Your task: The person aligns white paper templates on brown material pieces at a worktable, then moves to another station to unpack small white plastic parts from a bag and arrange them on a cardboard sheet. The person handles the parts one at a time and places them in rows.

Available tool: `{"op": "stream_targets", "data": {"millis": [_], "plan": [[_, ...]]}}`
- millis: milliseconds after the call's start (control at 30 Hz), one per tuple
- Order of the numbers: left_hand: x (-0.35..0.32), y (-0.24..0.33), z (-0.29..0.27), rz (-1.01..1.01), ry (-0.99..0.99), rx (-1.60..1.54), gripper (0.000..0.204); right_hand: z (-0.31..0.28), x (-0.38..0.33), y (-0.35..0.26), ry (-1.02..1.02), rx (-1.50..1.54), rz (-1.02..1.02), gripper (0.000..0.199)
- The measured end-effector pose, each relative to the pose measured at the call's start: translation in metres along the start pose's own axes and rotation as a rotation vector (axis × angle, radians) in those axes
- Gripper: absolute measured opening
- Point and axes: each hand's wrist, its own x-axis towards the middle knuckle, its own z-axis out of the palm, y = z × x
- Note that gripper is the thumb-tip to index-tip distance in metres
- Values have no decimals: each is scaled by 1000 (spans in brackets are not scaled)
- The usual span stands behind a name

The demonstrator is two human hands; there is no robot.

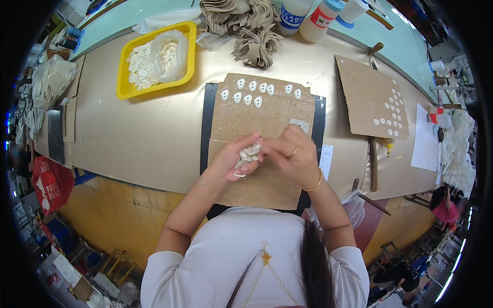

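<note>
My left hand (224,158) is cupped around a small heap of white oval pieces (249,154) with dark marks. One piece hangs at the lower edge of that palm. My right hand (299,156) is bent into a pinch at the left fingertips; what is between its fingers is too small to make out. Both hands are over a brown board (267,119), which lies on a dark flat panel (207,110). Along the board's far part, several white oval pieces (251,85) lie spaced in two rows. Beyond my right hand a small pale patch (299,124) sits on the board.
A yellow tray (125,66) at the far left holds loose white pieces and a plastic bag (177,51) of more. Bundled beige strips (257,43) and bottles (316,23) stand at the back. Rightward lie another board (362,97) with pieces, a wooden-handled tool (374,169) and scissors (372,201).
</note>
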Motion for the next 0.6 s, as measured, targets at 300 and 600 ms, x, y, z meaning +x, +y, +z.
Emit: {"op": "stream_targets", "data": {"millis": [300,600], "plan": [[-4,3,-3,-32,50,46,39,-17,36,73,134,526,767,16],[-10,5,-9,-6,64,-22,35,-19,57,86,8,539,760,19]]}}
